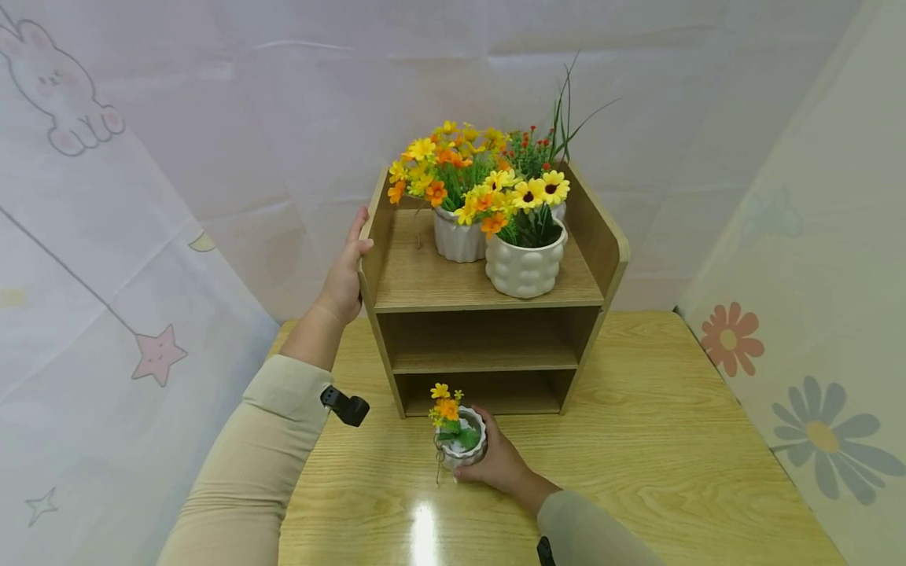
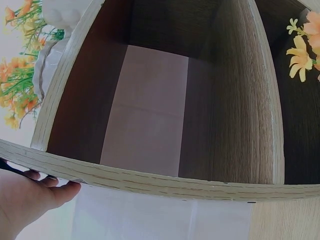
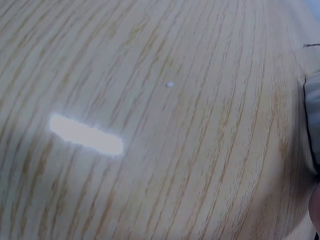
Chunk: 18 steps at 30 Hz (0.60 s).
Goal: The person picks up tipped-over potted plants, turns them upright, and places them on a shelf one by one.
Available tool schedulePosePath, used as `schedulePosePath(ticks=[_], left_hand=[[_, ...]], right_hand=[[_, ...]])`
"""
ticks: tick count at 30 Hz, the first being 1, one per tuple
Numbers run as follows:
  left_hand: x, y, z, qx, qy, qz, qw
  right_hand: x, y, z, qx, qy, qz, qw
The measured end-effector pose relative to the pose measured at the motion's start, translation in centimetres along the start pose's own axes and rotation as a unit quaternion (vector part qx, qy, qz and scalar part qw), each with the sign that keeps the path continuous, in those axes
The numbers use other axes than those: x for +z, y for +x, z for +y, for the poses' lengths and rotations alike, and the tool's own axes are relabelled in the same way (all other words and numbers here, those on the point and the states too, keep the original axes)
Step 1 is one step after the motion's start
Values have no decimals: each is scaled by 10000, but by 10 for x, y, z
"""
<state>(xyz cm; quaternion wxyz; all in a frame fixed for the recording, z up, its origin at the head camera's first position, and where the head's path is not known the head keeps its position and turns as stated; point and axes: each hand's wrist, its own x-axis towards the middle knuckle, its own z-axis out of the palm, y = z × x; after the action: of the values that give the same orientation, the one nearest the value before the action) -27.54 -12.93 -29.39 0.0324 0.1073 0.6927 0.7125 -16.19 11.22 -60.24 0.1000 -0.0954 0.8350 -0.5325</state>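
My right hand (image 1: 498, 464) grips a small white flowerpot (image 1: 463, 456) with a fluted rim, fingers and thumb around its right side. Orange and yellow artificial flowers (image 1: 446, 409) rise from it, and a twine bow hangs at its left. Only a sliver of the pot (image 3: 313, 115) enters the right wrist view, at the right edge. Against the outer left side of a wooden shelf unit (image 1: 488, 303) rests my left hand (image 1: 345, 275), its fingers extended along the panel. The left wrist view catches those fingers (image 2: 62, 194) beside the panel's edge.
On the unit's top stand a ribbed white pot (image 1: 458, 240) of yellow-orange flowers, a bubbly cream pot (image 1: 525, 267) with sunflowers, and a red-flowered plant (image 1: 531, 149) behind. Two lower compartments face forward. The wooden table (image 1: 637, 440) meets printed cloth walls (image 1: 212, 157).
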Motion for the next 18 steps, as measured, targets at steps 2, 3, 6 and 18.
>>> schedulePosePath(ticks=[2, 3, 6, 18], left_hand=[[0, 0, 0, 10, -12, -4, 10000], [0, 0, -1, 11, -15, -4, 10000], [0, 0, -1, 16, -33, -19, 10000], [-1, 1, -1, 46, 12, -18, 10000]], right_hand=[[0, 0, -1, 15, 14, -6, 10000], [0, -1, -1, 22, 5, -13, 10000], [-1, -1, -2, 36, 1, -39, 10000], [-11, -4, -30, -142, -59, -168, 9997]])
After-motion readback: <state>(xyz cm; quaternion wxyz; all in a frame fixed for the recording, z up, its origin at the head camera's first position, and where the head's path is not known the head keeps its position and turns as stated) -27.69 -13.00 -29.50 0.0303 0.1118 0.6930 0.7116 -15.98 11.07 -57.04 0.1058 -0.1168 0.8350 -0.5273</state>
